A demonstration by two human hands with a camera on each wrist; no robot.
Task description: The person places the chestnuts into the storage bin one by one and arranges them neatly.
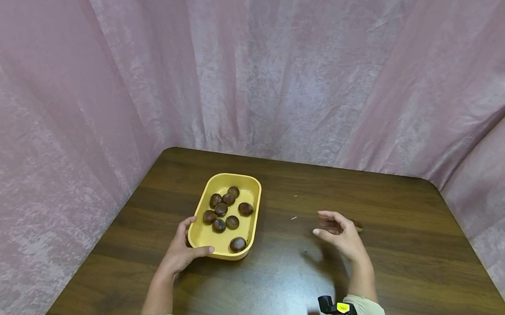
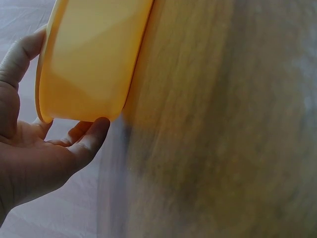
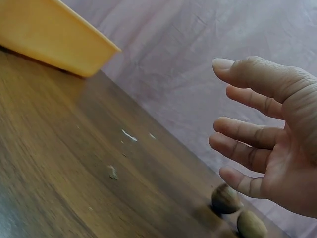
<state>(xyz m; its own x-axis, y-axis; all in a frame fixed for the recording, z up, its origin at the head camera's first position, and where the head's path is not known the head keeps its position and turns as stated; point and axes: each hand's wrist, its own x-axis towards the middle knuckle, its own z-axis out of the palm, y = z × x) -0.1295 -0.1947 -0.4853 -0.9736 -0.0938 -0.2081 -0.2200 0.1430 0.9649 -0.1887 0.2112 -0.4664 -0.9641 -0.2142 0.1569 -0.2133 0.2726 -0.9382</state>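
Note:
Several brown chestnuts (image 1: 221,209) lie loose in a yellow tray (image 1: 253,224) on the table. My left hand (image 1: 180,250) grips the tray's near left corner, thumb on the rim and fingers along the outside wall. In the left wrist view, the fingertips (image 2: 102,125) touch the tray's outer wall (image 2: 89,74). To the right of the tray, my right hand (image 1: 342,236) hovers above the table with relaxed, slightly bent fingers and holds nothing. Two chestnuts (image 3: 226,199) sit on the table beyond that hand in the right wrist view; the head view mostly hides them behind it.
The dark wooden table (image 1: 271,291) ends at pink curtains (image 1: 290,83) along the back and sides. Small pale scraps (image 3: 130,136) and a larger bit of debris (image 3: 113,172) lie on the wood between the tray and the right hand.

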